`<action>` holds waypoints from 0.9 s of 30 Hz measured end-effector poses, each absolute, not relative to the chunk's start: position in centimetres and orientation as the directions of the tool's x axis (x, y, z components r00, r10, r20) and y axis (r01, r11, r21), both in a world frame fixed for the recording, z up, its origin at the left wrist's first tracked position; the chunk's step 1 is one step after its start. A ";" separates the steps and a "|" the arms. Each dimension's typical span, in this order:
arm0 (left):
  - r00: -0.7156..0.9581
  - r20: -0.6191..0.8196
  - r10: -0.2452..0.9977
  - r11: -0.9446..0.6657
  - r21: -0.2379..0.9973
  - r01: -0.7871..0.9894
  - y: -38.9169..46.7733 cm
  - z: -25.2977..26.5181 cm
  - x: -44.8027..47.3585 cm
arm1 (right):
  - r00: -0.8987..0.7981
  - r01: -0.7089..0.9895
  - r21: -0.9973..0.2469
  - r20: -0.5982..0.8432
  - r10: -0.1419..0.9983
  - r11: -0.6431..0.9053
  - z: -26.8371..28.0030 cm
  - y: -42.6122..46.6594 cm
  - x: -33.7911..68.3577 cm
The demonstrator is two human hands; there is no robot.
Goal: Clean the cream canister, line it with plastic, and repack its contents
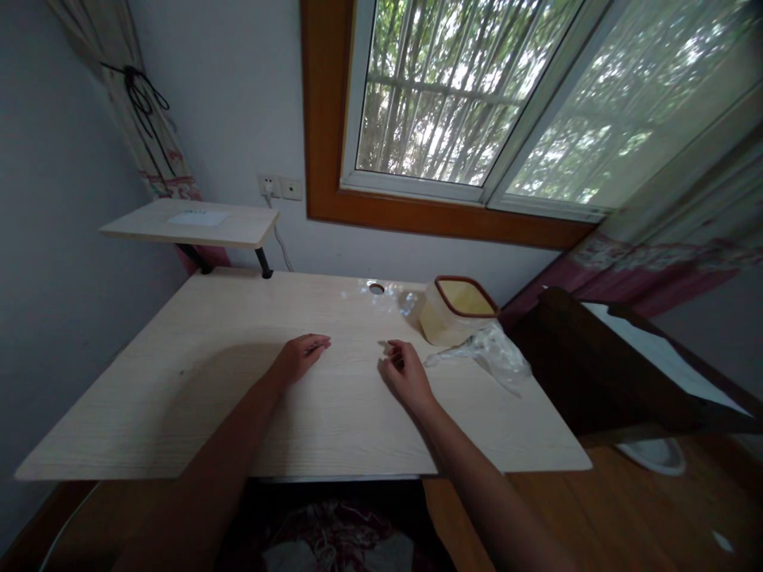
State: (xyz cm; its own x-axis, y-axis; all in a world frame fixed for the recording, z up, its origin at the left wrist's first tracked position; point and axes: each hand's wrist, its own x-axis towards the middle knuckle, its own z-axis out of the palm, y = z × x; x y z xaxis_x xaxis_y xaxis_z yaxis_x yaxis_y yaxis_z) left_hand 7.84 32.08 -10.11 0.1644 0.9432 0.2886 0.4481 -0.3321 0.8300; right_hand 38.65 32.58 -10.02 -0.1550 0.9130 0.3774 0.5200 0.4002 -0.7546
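My left hand (301, 356) rests over the middle of the pale wooden desk (334, 429), its fingers loosely bent and pointing right. Across a short gap, my right hand (408, 375) lies on the desktop with thumb and fingers slightly apart. I see nothing held in either hand. Closest to the right hand are a crumpled clear plastic bag (497, 353) and a translucent square tub (438, 318) with a brown rim. The bag lies against the tub's front side. Both palms are turned from view.
A small raised shelf (238, 226) with a paper on it stands at the desk's back left. Near the back edge is a round cable hole (377, 289). A wall socket (270, 186) and a window (453, 95) are behind. Dark furniture (620, 365) stands right.
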 end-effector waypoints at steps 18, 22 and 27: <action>0.141 0.273 0.952 -0.306 0.798 0.519 32.2 -9.5 7.8 | -0.165 0.524 -0.768 0.333 0.928 0.369 -9.9 33.7 35.5; 0.144 0.234 0.962 -0.274 0.799 0.535 32.3 -9.3 7.7 | -0.185 0.521 -0.772 0.314 0.931 0.364 -9.6 33.9 34.7; 0.124 0.202 0.971 -0.236 0.881 0.411 32.2 -9.2 7.8 | -0.225 0.445 -0.822 0.282 0.933 0.356 -9.3 34.4 33.1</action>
State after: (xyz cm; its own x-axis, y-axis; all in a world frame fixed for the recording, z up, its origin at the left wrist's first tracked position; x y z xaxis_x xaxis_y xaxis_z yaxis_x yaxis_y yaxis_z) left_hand 7.77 32.21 -9.16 0.1241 0.9715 0.2021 0.4108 -0.2357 0.8807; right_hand 33.14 34.36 -9.33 -0.2246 0.9328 0.2820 0.4449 0.3556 -0.8219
